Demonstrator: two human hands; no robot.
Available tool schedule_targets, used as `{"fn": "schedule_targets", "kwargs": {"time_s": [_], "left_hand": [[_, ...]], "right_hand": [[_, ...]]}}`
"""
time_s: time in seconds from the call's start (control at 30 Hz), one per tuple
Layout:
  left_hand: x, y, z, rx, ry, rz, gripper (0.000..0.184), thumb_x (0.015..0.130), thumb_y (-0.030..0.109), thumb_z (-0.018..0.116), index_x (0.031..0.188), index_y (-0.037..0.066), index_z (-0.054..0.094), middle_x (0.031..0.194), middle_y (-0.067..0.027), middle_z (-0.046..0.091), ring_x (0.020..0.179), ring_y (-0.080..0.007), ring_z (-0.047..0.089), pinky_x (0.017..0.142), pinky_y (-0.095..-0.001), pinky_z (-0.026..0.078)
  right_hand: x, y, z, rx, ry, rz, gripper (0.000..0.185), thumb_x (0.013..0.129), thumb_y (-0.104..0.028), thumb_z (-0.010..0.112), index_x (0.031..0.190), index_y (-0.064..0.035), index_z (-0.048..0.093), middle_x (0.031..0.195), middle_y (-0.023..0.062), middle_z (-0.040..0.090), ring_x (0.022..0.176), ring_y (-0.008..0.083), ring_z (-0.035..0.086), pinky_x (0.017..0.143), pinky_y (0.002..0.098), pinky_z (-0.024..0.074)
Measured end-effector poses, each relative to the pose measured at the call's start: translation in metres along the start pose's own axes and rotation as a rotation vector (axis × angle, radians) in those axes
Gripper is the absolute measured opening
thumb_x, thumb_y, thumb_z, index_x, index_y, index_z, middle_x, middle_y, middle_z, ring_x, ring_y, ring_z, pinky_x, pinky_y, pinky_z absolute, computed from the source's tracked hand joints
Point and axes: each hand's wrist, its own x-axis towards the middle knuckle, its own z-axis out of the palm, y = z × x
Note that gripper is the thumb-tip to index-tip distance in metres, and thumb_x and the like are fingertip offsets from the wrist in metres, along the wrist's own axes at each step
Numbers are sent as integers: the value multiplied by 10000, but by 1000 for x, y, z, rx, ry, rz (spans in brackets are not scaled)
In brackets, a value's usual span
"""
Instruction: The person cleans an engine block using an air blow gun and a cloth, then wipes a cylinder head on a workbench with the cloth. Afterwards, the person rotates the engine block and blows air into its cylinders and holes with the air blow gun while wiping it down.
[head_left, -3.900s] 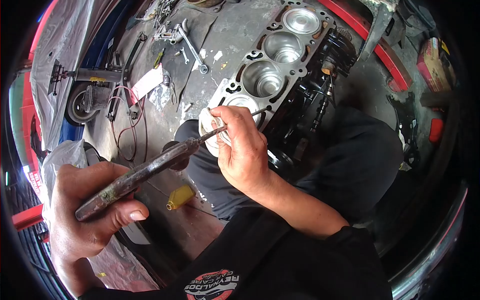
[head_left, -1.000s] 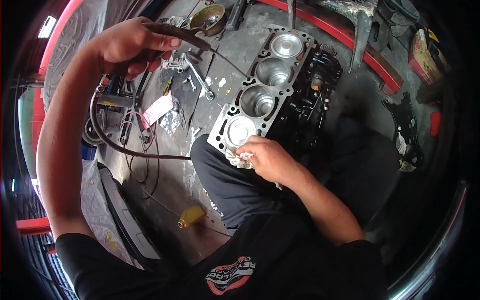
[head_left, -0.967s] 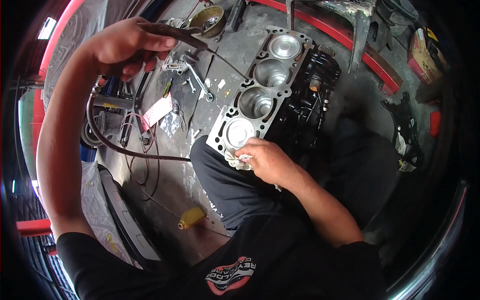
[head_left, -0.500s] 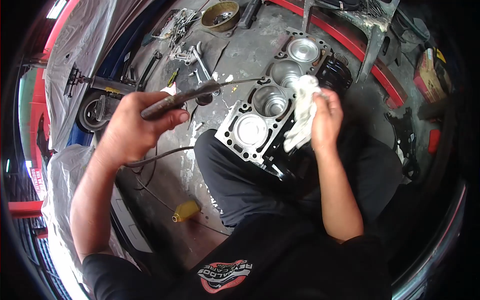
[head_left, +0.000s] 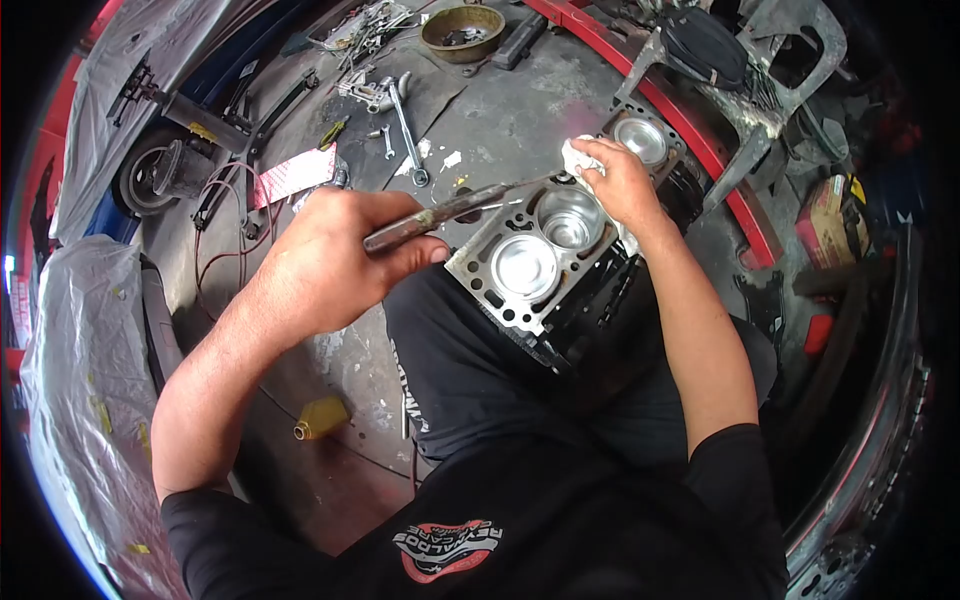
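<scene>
My left hand [head_left: 325,255] is wrapped around a long, worn metal tool [head_left: 440,216] with a thick handle and a thin rod-like tip; its exact kind is unclear. The tip reaches over the engine block [head_left: 495,297] and ends close to the rag; I cannot tell whether they touch. Pinched in my right hand [head_left: 622,180] is a crumpled white rag [head_left: 577,158], at the block's top face. Shiny pistons [head_left: 524,268] show in the cylinder bores. Rag and hand cover one bore. The block stands tilted between my legs.
Wrenches [head_left: 404,130] lie on the floor ahead, near a red-and-white paper [head_left: 297,177]. A brown bowl [head_left: 462,36] holds small parts. A yellow bottle [head_left: 321,417] lies at lower left. A grey chair [head_left: 745,95] and red beam [head_left: 690,130] stand at upper right.
My right hand has moved up and left with the rag, from beside the block onto its top face. My left hand and the tool have shifted right and slightly down. The view has also shifted.
</scene>
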Motion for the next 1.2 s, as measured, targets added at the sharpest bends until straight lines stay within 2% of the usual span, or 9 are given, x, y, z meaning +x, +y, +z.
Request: {"fn": "schedule_targets", "kwargs": {"time_s": [0.1,0.17,0.23,0.37,0.57,0.7,0.97,1.03,1.2], "left_hand": [[0,1,-3,-22,-54,-38,268,888,257,756,970,11,687,657,-128,612,591,-214,582,613,-371,483],[-3,-2,1,9,-92,-85,270,878,249,764,948,4,678,698,-178,624,588,-282,594,600,-374,484],[-17,-12,19,42,-7,56,266,844,215,790,927,-3,663,755,-190,646,686,-381,653,601,-394,512],[-51,-17,53,84,34,84,292,780,138,800,1009,61,636,750,-127,636,669,-336,660,593,-427,529],[-85,-36,123,47,201,135,405,717,113,773,1079,50,602,852,-98,663,717,-296,679,615,-410,555],[-101,-58,179,150,303,226,396,719,113,653,1090,-14,596,1008,-161,665,709,-259,659,635,-384,531],[-114,-61,223,68,497,141,457,723,112,643,1157,-21,589,1105,-169,626,743,-242,628,667,-376,505],[-116,-63,216,76,511,98,462,721,119,653,1160,-11,589,1118,-162,624,757,-246,630,681,-379,505],[-127,-77,206,94,476,76,529,660,98,727,1161,-14,599,1112,-164,629,802,-278,645,701,-398,512]], "right_hand": [[5,-2,4,-25,-126,42,364,845,-27,700,1208,-36,678,1151,124,681,1100,243,644,988,317,473],[2,1,10,38,-24,29,359,802,-38,718,1161,-37,697,1112,137,686,1056,301,646,934,357,498],[-2,2,13,27,1,28,349,801,-40,723,1149,-34,701,1111,134,684,1060,289,645,930,345,499],[-4,4,16,29,28,25,314,811,-53,729,1123,-32,708,1100,122,673,1053,283,646,935,343,495],[-2,9,17,25,-15,40,244,827,-78,731,1064,-23,712,1040,110,657,1013,270,644,916,326,486],[-1,10,20,86,0,123,200,857,-106,727,1032,-11,706,1030,97,657,1008,230,644,899,307,476],[-7,4,21,101,79,176,279,873,-128,728,1132,-27,706,1029,85,655,1010,214,635,911,309,470],[-3,-5,17,-87,-54,-22,298,876,-137,729,1156,-36,702,1005,95,639,1002,238,632,912,324,473],[30,-13,9,-341,-290,-98,254,876,-140,719,1099,-20,696,984,128,614,991,283,625,892,348,484]]}}
